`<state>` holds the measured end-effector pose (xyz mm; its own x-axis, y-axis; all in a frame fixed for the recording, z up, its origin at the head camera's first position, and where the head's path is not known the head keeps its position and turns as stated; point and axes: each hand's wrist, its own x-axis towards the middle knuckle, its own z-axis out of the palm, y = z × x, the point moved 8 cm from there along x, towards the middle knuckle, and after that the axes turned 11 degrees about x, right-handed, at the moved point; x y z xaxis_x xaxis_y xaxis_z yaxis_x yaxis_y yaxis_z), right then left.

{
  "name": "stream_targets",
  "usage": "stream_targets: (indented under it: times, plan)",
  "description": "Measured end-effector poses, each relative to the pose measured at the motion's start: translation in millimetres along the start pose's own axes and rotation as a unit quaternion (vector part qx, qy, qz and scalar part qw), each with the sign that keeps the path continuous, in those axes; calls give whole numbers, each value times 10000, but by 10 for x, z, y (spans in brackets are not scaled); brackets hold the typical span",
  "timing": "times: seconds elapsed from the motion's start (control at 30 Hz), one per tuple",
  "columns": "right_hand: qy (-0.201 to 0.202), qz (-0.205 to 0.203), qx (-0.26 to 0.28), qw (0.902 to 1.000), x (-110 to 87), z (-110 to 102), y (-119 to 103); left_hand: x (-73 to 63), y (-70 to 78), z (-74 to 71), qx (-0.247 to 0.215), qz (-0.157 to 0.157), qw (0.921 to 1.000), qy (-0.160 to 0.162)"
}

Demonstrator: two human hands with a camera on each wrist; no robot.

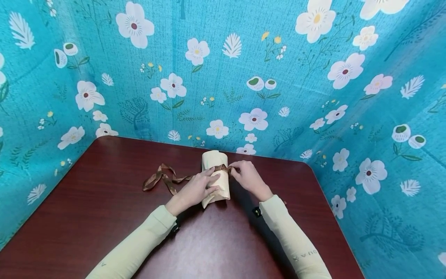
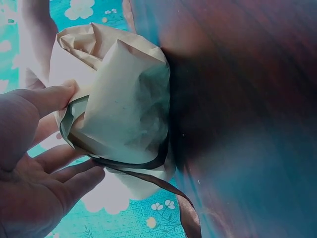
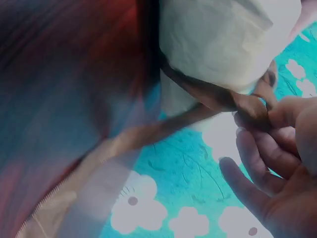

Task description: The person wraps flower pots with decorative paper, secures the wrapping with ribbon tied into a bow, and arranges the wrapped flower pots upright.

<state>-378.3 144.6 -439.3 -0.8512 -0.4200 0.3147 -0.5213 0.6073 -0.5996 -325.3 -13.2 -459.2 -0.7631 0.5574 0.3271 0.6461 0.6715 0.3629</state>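
A paper-wrapped package [image 1: 215,185], cream and roughly cylindrical, lies on the table with its folded end [image 2: 124,94] toward me. Around it passes a brown ribbon [image 1: 221,167], one tail of which trails in loops onto the table at the left. My left hand [image 1: 195,190] rests on the package with its fingers spread, the fingertips beside the ribbon. On the package's right side my right hand [image 1: 248,177] pinches the ribbon between thumb and fingers. In the right wrist view a ribbon tail [image 3: 148,131] runs off from that pinch toward the table. The package's underside is hidden.
The dark red-brown table [image 1: 104,217] has rounded far corners. A blue floral cloth [image 1: 209,77] hangs behind it and along both sides. Loose ribbon loops [image 1: 162,178] lie left of the package. Dark wrist straps show below both sleeves.
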Motion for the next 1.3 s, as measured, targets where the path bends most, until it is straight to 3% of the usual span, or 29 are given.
stream_targets:
  times: [0.23,0.47,0.57,0.73,0.87,1.1,1.3]
  plan:
    - [499,448,813,9944,-83,-268,89,8,5,20,43,36,10000,-20]
    - [-40,541,1889,9805,-205,-303,190,8,5,21,19,77,10000,1]
    - [-147,451,2024,9782,-278,-359,240,12,4,22,21,76,10000,10]
    - [167,455,1401,9890,-436,-596,436,5,-3,36,24,28,10000,-24]
    - [185,717,993,9923,-610,-767,666,-1,7,33,44,37,10000,-28]
    - [81,1183,483,9918,-943,-1072,1090,-6,6,35,30,29,10000,-50]
    - [162,1776,-55,9840,-1165,-1300,1351,-11,4,27,-15,26,10000,-25]
